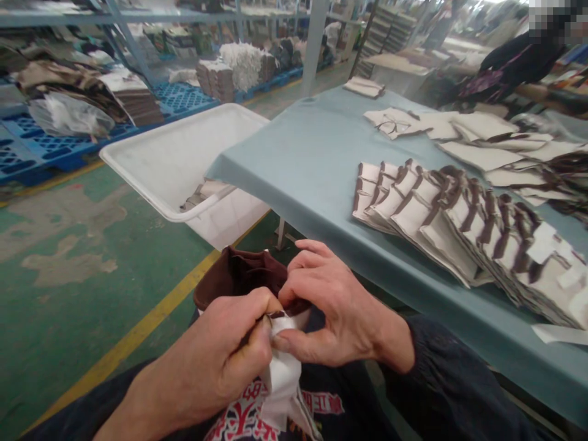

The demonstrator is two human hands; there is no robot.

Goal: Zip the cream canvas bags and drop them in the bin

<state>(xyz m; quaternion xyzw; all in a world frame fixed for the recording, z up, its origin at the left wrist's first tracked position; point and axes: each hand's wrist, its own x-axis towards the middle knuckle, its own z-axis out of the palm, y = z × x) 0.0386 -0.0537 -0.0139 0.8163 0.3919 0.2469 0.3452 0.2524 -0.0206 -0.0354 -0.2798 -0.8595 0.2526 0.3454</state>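
Both hands work on a small fabric piece over my lap. My left hand (225, 358) is closed, pinching the white part of the piece (282, 373) near a dark cord. My right hand (328, 306) pinches the same piece from the other side, with its fingers curled over the brown cloth top (234, 275). The white cloth hangs down below the hands.
A table under a blue-green cover (298, 159) stands to the right, bearing a fanned row of white-and-brown cloth bags (459, 220) and more pieces behind. A white plastic tub (151, 153) sits on the green floor. Blue pallets with stacked goods lie beyond. Another person stands at the far right.
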